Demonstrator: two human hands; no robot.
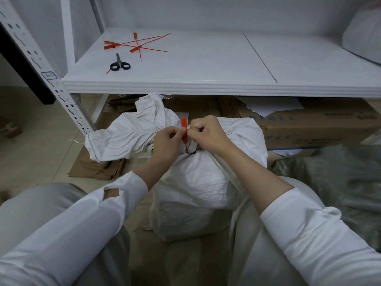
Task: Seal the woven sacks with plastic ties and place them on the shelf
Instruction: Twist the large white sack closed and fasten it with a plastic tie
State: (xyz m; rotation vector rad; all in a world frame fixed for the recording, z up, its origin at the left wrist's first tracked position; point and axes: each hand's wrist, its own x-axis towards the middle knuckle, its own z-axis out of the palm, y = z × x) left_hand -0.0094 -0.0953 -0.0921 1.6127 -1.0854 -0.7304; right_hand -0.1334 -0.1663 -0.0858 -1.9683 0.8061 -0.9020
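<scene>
White sleeves fill the bottom of my view, both forearms reaching forward over my knees to the woven sack point(198, 182) standing on the floor between them. My left hand point(167, 144) pinches the red plastic tie point(184, 131) between thumb and fingertips, and my right hand point(206, 134) is closed on the same tie from the other side; the 2 hands nearly touch. That tie stands almost upright, its flat tag end on top and its lower end running down into the bunched neck of the sack. Loose sack cloth point(127, 137) spills away to the left of the neck onto flattened cardboard point(97, 170).

Above, on the white shelf point(206, 87), I count about 4 spare red ties point(136, 45) lying crossed over each other at the back left, with black-handled scissors point(120, 65) just in front of them, blades closed. A small blue-edged label point(49, 75) sits on the perforated upright; I cannot read its marks. Under the shelf, a cardboard box point(317, 129) carries blue printing, too blurred to read. Another white sack point(365, 40) shows at the shelf's far right.
</scene>
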